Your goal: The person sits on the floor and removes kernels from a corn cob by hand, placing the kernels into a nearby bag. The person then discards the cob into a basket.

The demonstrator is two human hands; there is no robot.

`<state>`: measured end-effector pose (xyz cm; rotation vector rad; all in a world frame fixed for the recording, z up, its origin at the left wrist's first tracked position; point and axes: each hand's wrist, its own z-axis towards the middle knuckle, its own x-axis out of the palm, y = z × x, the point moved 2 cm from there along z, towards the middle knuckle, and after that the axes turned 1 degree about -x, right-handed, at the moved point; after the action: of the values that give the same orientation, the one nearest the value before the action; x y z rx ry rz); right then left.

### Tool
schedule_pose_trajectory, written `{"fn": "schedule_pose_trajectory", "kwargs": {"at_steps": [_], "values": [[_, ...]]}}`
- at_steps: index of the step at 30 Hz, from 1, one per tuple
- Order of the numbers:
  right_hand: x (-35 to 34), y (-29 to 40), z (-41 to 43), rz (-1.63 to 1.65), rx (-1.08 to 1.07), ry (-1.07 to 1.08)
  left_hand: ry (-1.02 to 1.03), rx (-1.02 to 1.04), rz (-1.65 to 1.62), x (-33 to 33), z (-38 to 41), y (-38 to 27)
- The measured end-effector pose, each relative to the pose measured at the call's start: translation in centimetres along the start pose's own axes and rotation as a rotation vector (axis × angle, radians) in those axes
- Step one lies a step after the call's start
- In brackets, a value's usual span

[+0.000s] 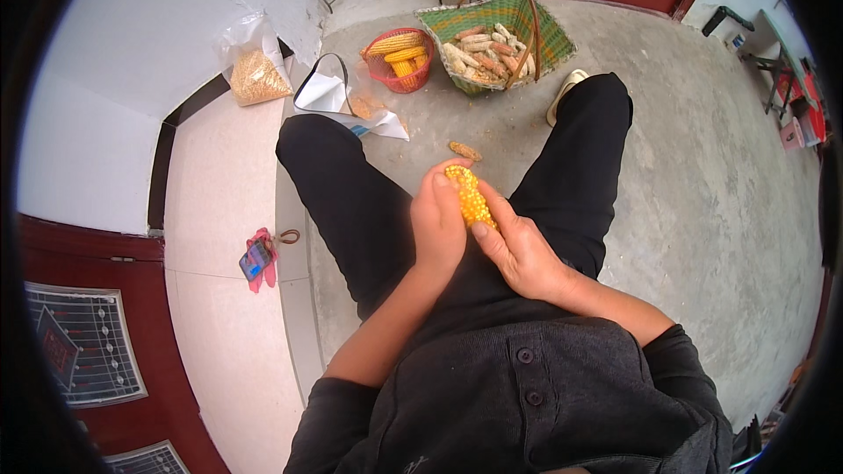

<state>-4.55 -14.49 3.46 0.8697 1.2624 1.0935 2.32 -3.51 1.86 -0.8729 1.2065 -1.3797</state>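
Between my knees, an ear of yellow corn (470, 197) is held in both hands, its kernels facing up. My left hand (440, 217) wraps the far end from the left, thumb against the kernels. From the right, my right hand (517, 243) grips the near end, with its thumb and forefinger along the sides. Just beyond my fingers a partly stripped cob (465, 151) lies on the concrete floor (691, 210). The underside of the ear is hidden by my hands.
Farther off stand a red plastic basket (400, 82) of corn ears and a green woven basket (558, 39) heaped with bare cobs. A clear bag of kernels (258, 79) sits on the tiled ledge (224, 171). A phone (255, 260) lies there on pink cloth (271, 276).
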Motion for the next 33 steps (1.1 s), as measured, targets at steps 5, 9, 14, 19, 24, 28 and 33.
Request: {"fn": "schedule_pose_trajectory", "kwargs": {"at_steps": [5,9,14,19,24,28,33], "values": [[0.0,0.3,0.0,0.078,0.054,0.019,-0.035,-0.078,-0.029,-0.3,0.0,0.4],[-0.2,0.2,0.2,0.045,0.031,0.003,-0.017,-0.255,-0.333,-0.5,-0.1,0.8],[0.0,-0.2,0.1,0.045,0.008,-0.023,0.039,-0.164,-0.149,-0.1,0.0,0.7],[0.1,0.2,0.1,-0.035,0.009,-0.016,0.026,-0.104,-0.135,-0.2,0.2,0.5],[0.2,0.5,0.3,-0.045,0.029,-0.004,0.026,-0.126,-0.247,-0.4,0.1,0.6],[0.3,0.1,0.3,0.001,0.005,-0.02,0.049,-0.136,-0.12,-0.4,0.1,0.6],[0.2,0.3,0.3,-0.013,0.0,-0.019,0.02,-0.008,-0.049,-0.4,0.1,0.3]]}}
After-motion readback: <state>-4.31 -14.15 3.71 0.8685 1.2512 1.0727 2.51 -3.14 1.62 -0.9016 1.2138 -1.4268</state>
